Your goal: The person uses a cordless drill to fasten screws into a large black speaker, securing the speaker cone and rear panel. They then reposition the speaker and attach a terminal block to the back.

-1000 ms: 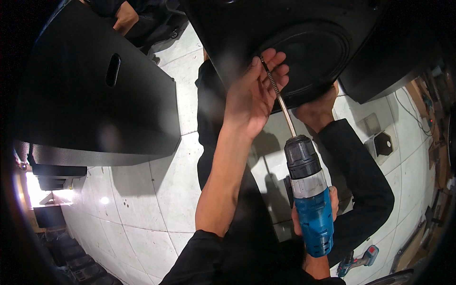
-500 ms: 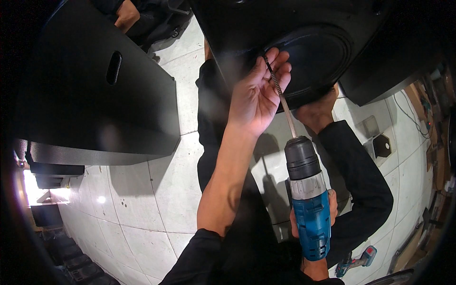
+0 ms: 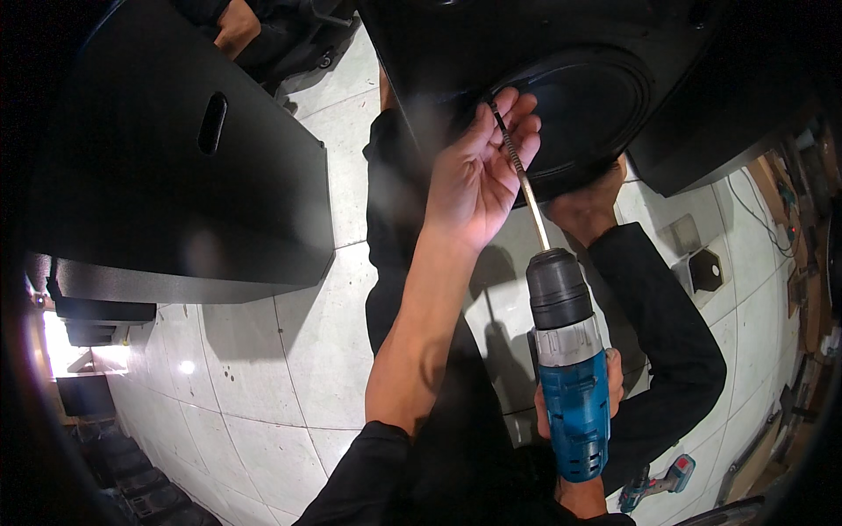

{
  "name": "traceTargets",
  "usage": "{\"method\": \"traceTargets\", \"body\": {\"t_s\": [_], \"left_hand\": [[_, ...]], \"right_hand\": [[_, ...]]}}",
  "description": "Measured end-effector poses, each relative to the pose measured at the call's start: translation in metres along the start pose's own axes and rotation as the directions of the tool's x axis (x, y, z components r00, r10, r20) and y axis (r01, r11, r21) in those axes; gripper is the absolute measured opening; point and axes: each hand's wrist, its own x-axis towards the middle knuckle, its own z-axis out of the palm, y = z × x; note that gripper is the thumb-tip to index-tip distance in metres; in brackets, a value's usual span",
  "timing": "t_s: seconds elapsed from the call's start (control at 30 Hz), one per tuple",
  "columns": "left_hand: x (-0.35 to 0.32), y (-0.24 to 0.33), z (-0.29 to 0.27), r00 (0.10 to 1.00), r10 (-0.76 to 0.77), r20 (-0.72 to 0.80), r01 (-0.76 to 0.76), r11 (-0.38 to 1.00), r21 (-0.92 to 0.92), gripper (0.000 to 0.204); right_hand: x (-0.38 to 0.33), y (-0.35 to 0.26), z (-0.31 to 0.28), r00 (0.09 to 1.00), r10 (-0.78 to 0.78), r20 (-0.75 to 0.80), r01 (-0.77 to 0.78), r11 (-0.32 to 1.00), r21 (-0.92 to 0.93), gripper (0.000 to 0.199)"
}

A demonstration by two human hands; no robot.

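Observation:
My right hand [image 3: 616,382] is wrapped round a blue cordless drill [image 3: 574,412] with a black chuck. From the chuck a long metal driver bit [image 3: 533,210] runs up and left to the rim of a black speaker cabinet [image 3: 421,53]. My left hand [image 3: 478,175], palm up, closes thumb and fingers loosely about the bit's dark ribbed far end. A round speaker cone [image 3: 583,110] sits in the cabinet just beyond those fingers. Whether a screw is at the bit's tip is too small to make out.
A second black cabinet [image 3: 175,167] with a slot handle stands at the left. Another person's hand [image 3: 237,26] shows at the top left. My bare foot [image 3: 586,206] rests beside the speaker. Another drill [image 3: 662,482] lies on the tiled floor [image 3: 246,386], lower right.

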Motion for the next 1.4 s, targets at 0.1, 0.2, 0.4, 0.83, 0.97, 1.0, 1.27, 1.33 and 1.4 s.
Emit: {"method": "traceTargets", "body": {"t_s": [0.1, 0.2, 0.4, 0.83, 0.97, 1.0, 1.27, 1.33, 1.4], "left_hand": [[0.006, -0.013, 0.003, 0.999, -0.035, -0.003, 0.035, 0.999, -0.027, 0.036], [0.005, -0.006, -0.003, 0.998, -0.039, 0.047, 0.043, 0.995, -0.095, 0.033], [0.000, 0.006, -0.010, 0.997, -0.013, 0.073, 0.019, 0.996, -0.088, 0.033], [-0.126, -0.002, 0.044, 0.791, 0.188, 0.582, -0.590, -0.019, 0.807, 0.043], [-0.135, -0.039, 0.076, 0.645, 0.073, 0.761, -0.763, 0.009, 0.646, 0.028], [-0.135, -0.042, 0.074, 0.633, 0.113, 0.766, -0.772, 0.006, 0.636, 0.027], [-0.140, -0.030, 0.067, 0.665, 0.014, 0.746, -0.745, -0.052, 0.665, 0.022], [-0.141, -0.030, 0.064, 0.659, 0.035, 0.751, -0.750, -0.041, 0.660, 0.020], [-0.139, -0.031, 0.061, 0.639, 0.072, 0.766, -0.766, -0.024, 0.642, 0.020]], "right_hand": [[-0.002, 0.008, 0.001, 0.998, -0.029, -0.056, 0.029, 1.000, 0.002, 0.088], [0.004, -0.001, -0.007, 0.999, 0.038, 0.032, -0.041, 0.993, 0.108, 0.085], [0.013, -0.016, -0.005, 0.951, 0.247, 0.188, -0.287, 0.930, 0.231, 0.084], [0.063, -0.038, 0.002, 0.995, 0.064, 0.075, -0.098, 0.718, 0.689, 0.060], [0.156, -0.026, 0.034, 0.997, -0.016, 0.072, -0.029, 0.814, 0.581, 0.057], [0.178, -0.025, 0.052, 0.993, -0.032, 0.112, -0.035, 0.834, 0.550, 0.056], [0.252, -0.025, 0.103, 0.962, -0.091, 0.258, -0.018, 0.919, 0.393, 0.050], [0.260, -0.022, 0.105, 0.959, -0.100, 0.265, -0.007, 0.927, 0.375, 0.049], [0.262, -0.020, 0.106, 0.959, -0.104, 0.263, -0.002, 0.927, 0.376, 0.047]]}}
